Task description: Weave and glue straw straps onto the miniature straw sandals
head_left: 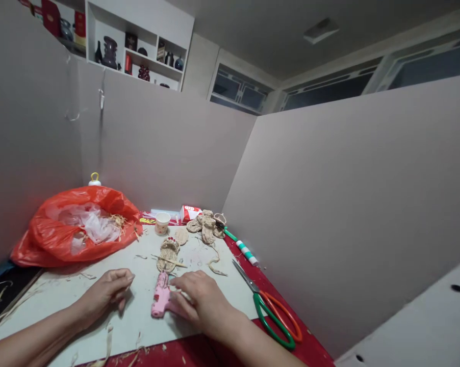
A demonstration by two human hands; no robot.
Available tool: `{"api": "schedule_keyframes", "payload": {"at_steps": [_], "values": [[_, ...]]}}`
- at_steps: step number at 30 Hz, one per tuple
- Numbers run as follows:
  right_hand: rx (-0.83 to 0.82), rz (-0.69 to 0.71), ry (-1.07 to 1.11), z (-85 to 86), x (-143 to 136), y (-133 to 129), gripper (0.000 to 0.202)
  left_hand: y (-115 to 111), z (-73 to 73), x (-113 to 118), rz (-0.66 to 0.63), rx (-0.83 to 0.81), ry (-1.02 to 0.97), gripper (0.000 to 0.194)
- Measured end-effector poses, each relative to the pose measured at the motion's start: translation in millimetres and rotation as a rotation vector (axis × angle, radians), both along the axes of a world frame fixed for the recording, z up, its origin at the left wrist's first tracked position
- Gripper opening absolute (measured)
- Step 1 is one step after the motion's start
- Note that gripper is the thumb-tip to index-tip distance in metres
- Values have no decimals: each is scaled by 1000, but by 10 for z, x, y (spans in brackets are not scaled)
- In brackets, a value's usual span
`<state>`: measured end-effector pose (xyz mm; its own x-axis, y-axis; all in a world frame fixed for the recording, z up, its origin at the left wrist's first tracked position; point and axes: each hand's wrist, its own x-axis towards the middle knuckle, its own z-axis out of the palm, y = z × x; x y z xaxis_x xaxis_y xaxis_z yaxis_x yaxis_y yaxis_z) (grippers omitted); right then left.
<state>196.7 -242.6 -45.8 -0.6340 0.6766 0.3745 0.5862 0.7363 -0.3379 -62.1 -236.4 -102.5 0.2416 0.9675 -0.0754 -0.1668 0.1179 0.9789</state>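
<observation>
My right hand (205, 302) is at a pink hot glue gun (161, 295), its thumb and fingers around the handle, which is partly hidden. The gun lies on the white board with its nozzle pointing away from me. Just beyond the nozzle lies a small woven straw slipper (169, 251) with red beads along its strap, and a thin pointed stick (172, 261) rests across it. My left hand (109, 288) hovers over the board left of the gun. Its fingers are curled in, and nothing shows in them.
A red plastic bag (42, 232) of scraps sits at the left. Toward the back are a paper cup (162, 223), a red-and-white box (189, 213) and more woven straw pieces (207, 224). Large scissors (274, 311) lie at the right edge. Grey partitions (169, 137) enclose the table.
</observation>
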Motion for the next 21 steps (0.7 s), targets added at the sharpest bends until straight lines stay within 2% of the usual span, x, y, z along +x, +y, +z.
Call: {"api": "schedule_keyframes", "payload": {"at_steps": [4,7,10,13,17,21], "values": [[-88,-166,97,-173,303,354,20,9,-46,4,29,11,27,49],[-162,-280,148,-343,366,734,19,-17,-16,28,35,19,25,47],[-198,-363,164,-452,228,1067,22,-46,43,49,26,22,29,42],[-181,-398,156,-476,2,1281,31,-60,82,48,12,12,93,37],[-137,-417,104,-468,-181,1440,38,-45,67,23,3,-28,98,33],[-154,-411,47,-520,-225,1548,30,-24,45,16,-17,-42,84,33]]}}
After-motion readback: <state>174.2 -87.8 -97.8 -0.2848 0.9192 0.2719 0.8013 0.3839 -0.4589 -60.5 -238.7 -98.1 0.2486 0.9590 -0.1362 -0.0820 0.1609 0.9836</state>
